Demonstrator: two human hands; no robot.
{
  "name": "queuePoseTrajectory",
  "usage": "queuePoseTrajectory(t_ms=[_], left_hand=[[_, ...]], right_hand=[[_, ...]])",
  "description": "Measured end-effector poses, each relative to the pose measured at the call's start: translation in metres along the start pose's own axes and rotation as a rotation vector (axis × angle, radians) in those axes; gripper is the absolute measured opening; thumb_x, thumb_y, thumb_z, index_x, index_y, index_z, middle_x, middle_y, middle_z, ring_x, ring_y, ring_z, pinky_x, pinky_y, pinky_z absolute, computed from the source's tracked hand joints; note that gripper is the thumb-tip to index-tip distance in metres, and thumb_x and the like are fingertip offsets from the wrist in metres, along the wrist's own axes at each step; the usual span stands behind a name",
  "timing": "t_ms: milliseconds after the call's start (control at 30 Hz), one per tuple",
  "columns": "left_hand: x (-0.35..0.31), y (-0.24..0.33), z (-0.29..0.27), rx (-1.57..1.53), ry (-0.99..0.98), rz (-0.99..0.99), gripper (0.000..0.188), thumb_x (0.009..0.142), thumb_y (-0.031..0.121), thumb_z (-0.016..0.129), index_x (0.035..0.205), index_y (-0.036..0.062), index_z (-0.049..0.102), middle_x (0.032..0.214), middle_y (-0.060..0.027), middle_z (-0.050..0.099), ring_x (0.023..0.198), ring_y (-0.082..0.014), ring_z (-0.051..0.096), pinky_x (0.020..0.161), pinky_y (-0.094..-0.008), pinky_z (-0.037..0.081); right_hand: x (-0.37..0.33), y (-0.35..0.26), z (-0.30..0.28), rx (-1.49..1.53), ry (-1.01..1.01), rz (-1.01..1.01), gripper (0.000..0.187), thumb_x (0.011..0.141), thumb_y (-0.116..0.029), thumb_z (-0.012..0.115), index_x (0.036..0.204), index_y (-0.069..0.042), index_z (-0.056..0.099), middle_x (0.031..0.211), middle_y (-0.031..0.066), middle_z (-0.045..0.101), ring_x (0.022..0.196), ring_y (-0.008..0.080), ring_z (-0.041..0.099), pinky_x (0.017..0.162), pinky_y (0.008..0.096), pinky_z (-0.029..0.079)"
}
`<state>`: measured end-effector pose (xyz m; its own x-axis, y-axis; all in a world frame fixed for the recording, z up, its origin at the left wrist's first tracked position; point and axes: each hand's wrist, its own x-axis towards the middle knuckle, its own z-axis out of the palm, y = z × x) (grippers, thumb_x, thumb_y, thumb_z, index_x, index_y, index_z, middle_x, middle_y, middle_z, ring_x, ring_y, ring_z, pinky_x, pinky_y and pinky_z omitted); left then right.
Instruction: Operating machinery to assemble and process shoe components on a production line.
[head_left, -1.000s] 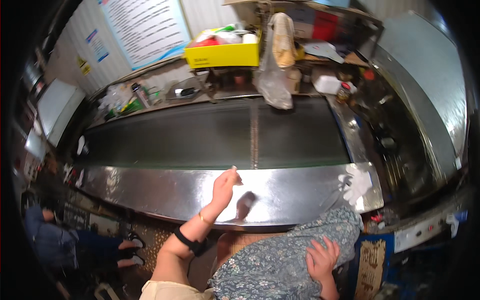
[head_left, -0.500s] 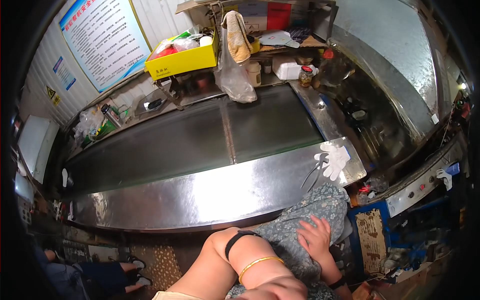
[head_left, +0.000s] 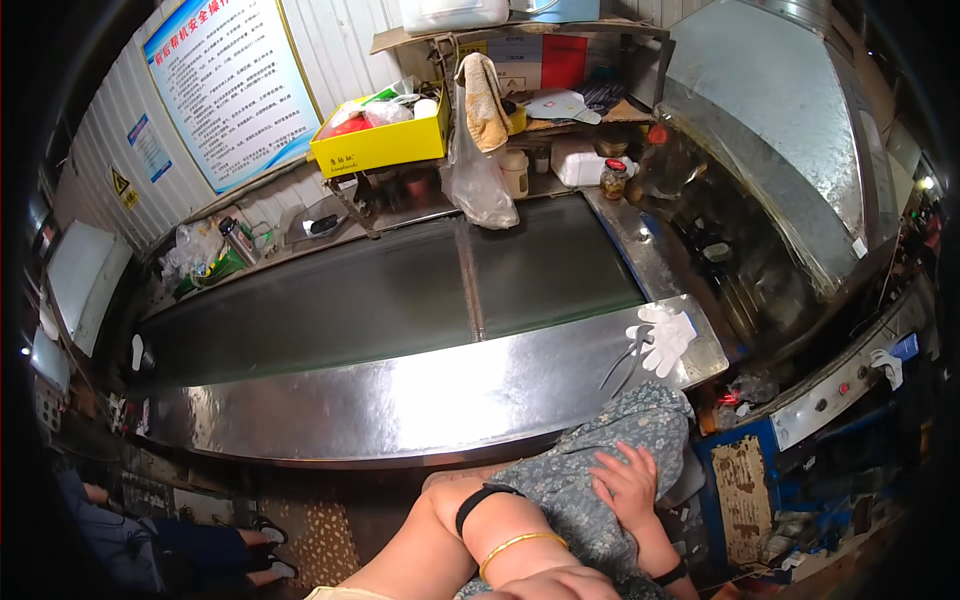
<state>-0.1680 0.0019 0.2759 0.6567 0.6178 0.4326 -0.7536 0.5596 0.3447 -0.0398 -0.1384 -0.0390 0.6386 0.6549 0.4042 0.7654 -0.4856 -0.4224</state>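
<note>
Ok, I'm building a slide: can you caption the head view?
Right hand over floral cloth; a white glove lies on the metal ledge before a dark belt.

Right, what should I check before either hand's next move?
1. Right hand free: ok, fingers spread over the flowered cloth, nothing visible held.
2. Left hand free: cannot tell, cut off by the picture's lower edge.
3. Right hand gloved: not ok, bare.
4. White glove in sight: ok, lying on the metal ledge.
5. Plastic bag off the belt: cannot tell, it hangs by the far edge.
</note>
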Motion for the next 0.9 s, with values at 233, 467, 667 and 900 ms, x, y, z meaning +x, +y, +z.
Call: queuePoseTrajectory(t_ms=[233, 467, 667, 900], left_hand=[[-0.017, 0.0, 0.021, 0.086, 0.184, 0.027, 0.019, 0.087, 0.005, 0.062, 0.069, 0.0027, 0.054, 0.07, -0.0084, 0.051, 0.059, -0.0227, 0.058, 0.055, -0.0332, 0.051], [-0.016, -0.012, -0.008, -0.052, -0.1, 0.124, 0.019, 0.087, 0.006, 0.063, 0.07, 0.004, 0.055, 0.067, -0.0076, 0.051, 0.06, -0.0243, 0.059, 0.058, -0.0319, 0.047], [-0.026, -0.02, -0.015, -0.108, -0.133, 0.192, 0.018, 0.089, 0.008, 0.063, 0.072, 0.0048, 0.057, 0.069, -0.0063, 0.052, 0.065, -0.0238, 0.061, 0.06, -0.032, 0.047], [-0.044, -0.022, -0.013, 0.041, -0.075, 0.144, 0.012, 0.092, 0.011, 0.061, 0.082, 0.0063, 0.061, 0.076, -0.004, 0.056, 0.071, -0.0212, 0.064, 0.058, -0.0318, 0.047]], right_hand=[[0.0, 0.001, -0.004, -0.027, 0.018, -0.024, 0.017, 0.076, -0.018, 0.074, 0.093, -0.019, 0.074, 0.114, -0.0006, 0.068, 0.118, 0.028, 0.055, 0.105, 0.0466, 0.034], [0.0, -0.006, -0.008, -0.016, 0.013, -0.025, 0.018, 0.076, -0.018, 0.074, 0.094, -0.019, 0.074, 0.115, -0.0014, 0.068, 0.119, 0.0278, 0.055, 0.105, 0.0461, 0.033], [-0.004, -0.007, -0.008, -0.003, 0.015, -0.021, 0.017, 0.077, -0.019, 0.074, 0.094, -0.018, 0.075, 0.115, -0.0015, 0.068, 0.119, 0.0277, 0.055, 0.107, 0.0455, 0.032], [-0.004, -0.006, -0.015, 0.034, 0.008, 0.006, 0.016, 0.08, -0.021, 0.072, 0.095, -0.017, 0.075, 0.115, -0.0003, 0.068, 0.119, 0.0284, 0.055, 0.107, 0.0458, 0.031]])
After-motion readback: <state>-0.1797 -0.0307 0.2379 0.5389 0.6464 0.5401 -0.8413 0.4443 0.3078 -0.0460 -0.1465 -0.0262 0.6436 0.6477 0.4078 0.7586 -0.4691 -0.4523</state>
